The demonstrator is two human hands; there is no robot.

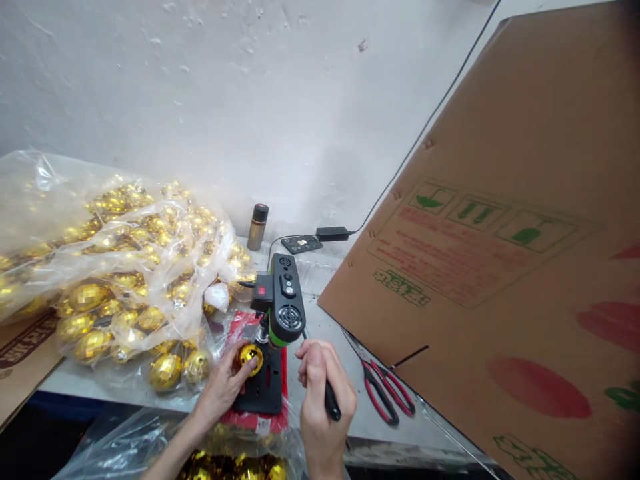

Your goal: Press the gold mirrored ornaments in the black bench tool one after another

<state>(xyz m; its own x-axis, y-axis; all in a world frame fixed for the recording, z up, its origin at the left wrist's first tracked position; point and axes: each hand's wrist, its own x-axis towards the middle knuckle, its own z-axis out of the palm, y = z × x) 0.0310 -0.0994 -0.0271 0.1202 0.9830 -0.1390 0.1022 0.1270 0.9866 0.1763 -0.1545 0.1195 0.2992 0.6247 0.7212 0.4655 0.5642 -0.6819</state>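
In the head view, the two hands are held apart, one on each side of a small black bench machine (287, 300) with a green band. A round gold mirrored ball (251, 360) is gripped between the thumb and fingers of the left hand (225, 381), above the machine's black slotted base plate (263, 392); whether the plate is touched cannot be told. A smooth black handle (332, 401) is clasped in the right hand (323, 387). A red plastic sheet (284, 390) is seen under the plate. More gold balls are held in a clear plastic bag (165, 280) on the left, and others lie at the near edge. Red-and-black-handled scissors (387, 392) are placed on the right, beside a large brown printed cardboard box (480, 267). At the far side, a dark-capped cylindrical bottle (257, 228) is stood upright near the wall (280, 100).
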